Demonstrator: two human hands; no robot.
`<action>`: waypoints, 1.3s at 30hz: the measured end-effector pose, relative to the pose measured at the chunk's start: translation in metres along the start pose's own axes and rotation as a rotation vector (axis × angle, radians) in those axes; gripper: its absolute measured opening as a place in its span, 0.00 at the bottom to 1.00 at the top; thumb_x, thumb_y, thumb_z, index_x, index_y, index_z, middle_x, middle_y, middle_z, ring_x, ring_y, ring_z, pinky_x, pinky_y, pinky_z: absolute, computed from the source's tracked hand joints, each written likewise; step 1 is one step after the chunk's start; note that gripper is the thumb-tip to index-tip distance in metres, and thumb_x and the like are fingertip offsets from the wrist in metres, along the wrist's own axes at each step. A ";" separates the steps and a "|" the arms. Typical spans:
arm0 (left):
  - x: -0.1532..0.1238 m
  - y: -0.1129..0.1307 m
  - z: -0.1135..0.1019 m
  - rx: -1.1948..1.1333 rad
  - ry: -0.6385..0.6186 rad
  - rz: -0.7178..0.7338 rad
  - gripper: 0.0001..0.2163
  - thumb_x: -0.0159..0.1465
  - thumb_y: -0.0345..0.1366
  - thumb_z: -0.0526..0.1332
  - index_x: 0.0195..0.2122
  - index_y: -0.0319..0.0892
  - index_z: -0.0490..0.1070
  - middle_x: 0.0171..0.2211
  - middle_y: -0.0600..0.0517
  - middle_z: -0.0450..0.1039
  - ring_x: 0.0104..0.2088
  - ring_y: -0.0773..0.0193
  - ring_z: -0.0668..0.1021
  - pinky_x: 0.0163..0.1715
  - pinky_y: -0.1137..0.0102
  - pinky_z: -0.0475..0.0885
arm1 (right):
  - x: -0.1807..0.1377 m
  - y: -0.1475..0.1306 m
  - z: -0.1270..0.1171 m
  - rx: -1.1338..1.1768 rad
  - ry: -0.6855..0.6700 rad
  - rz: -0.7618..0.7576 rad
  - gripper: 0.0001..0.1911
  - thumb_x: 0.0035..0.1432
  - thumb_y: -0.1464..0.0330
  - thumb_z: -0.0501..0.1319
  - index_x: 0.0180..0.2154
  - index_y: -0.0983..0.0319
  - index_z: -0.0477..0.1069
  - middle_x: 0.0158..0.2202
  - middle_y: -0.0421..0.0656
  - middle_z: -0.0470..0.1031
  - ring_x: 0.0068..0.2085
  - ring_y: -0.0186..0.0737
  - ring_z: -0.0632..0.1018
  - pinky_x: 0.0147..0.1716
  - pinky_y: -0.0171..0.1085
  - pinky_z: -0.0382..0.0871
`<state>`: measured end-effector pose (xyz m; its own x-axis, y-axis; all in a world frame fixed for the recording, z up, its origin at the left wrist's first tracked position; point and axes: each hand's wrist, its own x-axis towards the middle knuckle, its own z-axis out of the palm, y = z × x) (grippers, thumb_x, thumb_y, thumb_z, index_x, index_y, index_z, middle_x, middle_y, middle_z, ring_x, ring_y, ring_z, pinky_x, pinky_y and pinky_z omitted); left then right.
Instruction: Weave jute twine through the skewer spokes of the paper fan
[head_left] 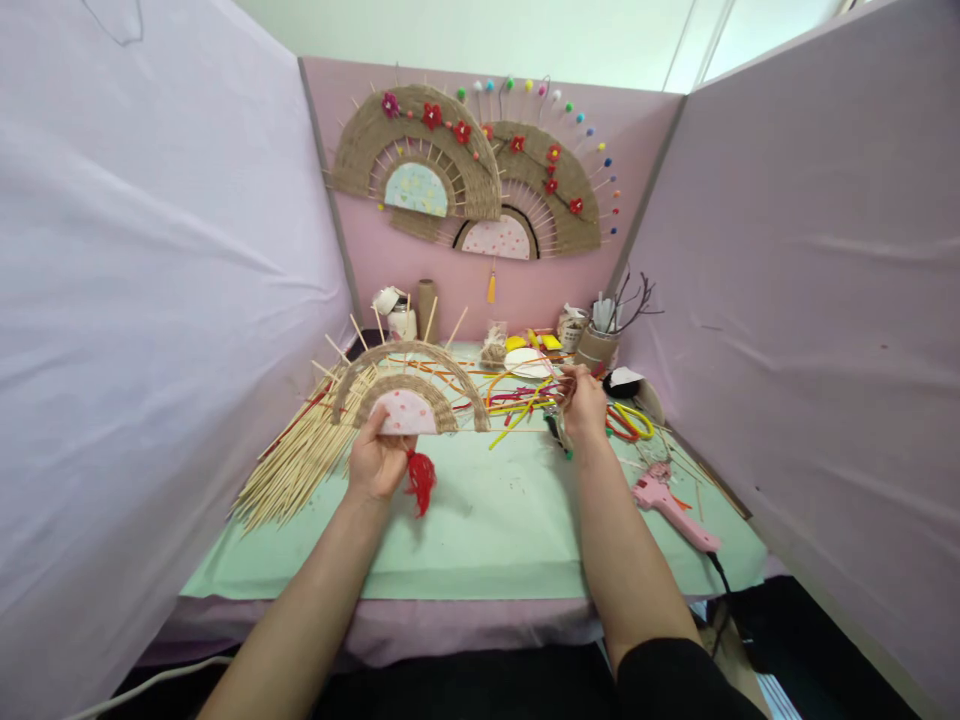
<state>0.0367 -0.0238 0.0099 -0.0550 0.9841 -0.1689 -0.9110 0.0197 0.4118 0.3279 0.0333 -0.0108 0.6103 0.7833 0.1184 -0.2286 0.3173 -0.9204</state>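
My left hand [376, 462] grips the base of a half-made fan [409, 385], held upright above the green mat [487, 530]. The fan has a pink dotted paper centre, bands of woven jute, bare wooden sticks fanning out, and a red tassel [421, 482] hanging under my hand. My right hand [581, 400] is further right and a little further back, its fingers pinched over a tangle of coloured cords [517, 395]. What the fingers hold is too small to make out.
A pile of wooden sticks [296, 460] lies at the mat's left. A pink glue gun [667, 505] lies at the right, its cable running off the edge. Scissors with yellow handles [630, 420], jars and a twine spool stand at the back. Two finished fans [465, 175] hang on the pink partition.
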 end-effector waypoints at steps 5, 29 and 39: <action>-0.029 -0.031 -0.030 0.042 0.182 -0.154 0.07 0.64 0.28 0.54 0.38 0.40 0.72 0.33 0.50 0.78 0.34 0.63 0.80 0.34 0.67 0.76 | -0.002 -0.004 -0.002 0.040 -0.100 0.165 0.20 0.51 0.52 0.59 0.26 0.63 0.71 0.18 0.37 0.68 0.19 0.30 0.67 0.17 0.31 0.58; -0.101 -0.007 -0.005 0.681 0.131 -0.198 0.16 0.54 0.27 0.62 0.44 0.48 0.72 0.54 0.47 0.68 0.54 0.58 0.71 0.41 0.70 0.71 | 0.003 0.009 -0.005 -0.311 -0.116 0.046 0.11 0.47 0.61 0.59 0.22 0.62 0.73 0.20 0.40 0.73 0.23 0.36 0.70 0.22 0.32 0.60; 0.134 -0.103 0.106 1.540 -0.231 0.381 0.24 0.51 0.24 0.62 0.51 0.37 0.66 0.56 0.37 0.59 0.56 0.52 0.65 0.54 0.64 0.59 | -0.012 0.016 -0.001 -0.761 -0.394 -0.228 0.17 0.52 0.58 0.58 0.20 0.62 0.69 0.17 0.38 0.67 0.22 0.35 0.66 0.25 0.33 0.57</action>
<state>0.1662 0.1245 0.0399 0.0185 0.9745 0.2237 0.4088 -0.2115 0.8878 0.3178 0.0288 -0.0274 0.2418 0.9161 0.3198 0.5188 0.1565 -0.8405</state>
